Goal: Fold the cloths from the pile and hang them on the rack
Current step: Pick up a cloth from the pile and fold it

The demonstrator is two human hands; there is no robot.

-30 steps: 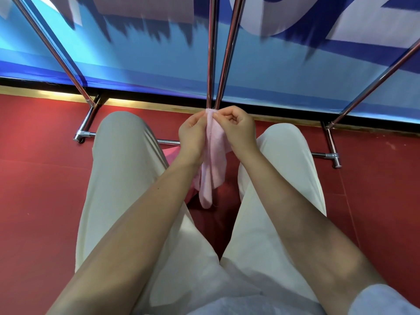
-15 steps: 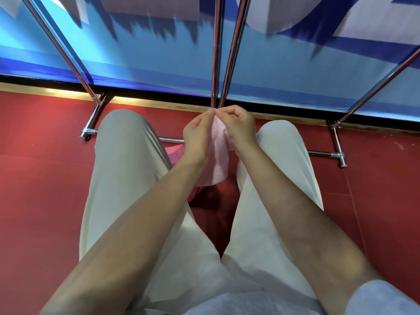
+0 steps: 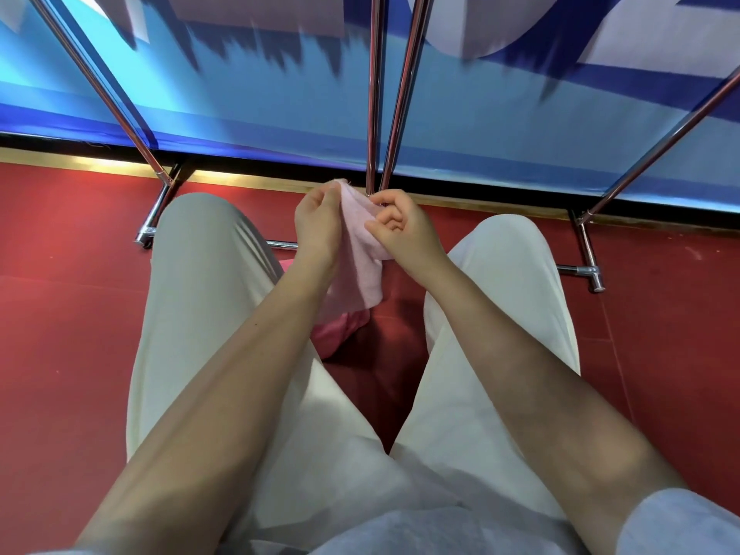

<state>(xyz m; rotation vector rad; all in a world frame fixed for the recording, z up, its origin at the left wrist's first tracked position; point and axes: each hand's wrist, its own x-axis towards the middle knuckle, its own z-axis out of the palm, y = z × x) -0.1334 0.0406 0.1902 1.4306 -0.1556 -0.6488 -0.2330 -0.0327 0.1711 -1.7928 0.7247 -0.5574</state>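
Pale pink cloth [image 3: 362, 254], soft and slightly fuzzy, held up between both hands in front of the knees, just below the two centre bars of the rack [image 3: 374, 94]. Left hand [image 3: 318, 230] pinches the cloth's upper corner, fingers curled, corner tip peeking above the fingertips. Right hand [image 3: 402, 230] grips the other top edge, fingers curled in, thumb over the fabric. Hands close together, cloth bunched between them into a narrow hanging strip with loose lengthwise folds; its lower end rounded, dangling free between the legs. Beneath it on the red floor [image 3: 60, 334], a darker pink pile [image 3: 340, 328], partly hidden by the left forearm and the hanging cloth. Rack is chrome tubing: slanted legs left and right, a low crossbar behind the knees. Blue banner [image 3: 260, 98] behind the rack. Person wears cream trousers [image 3: 200, 314].
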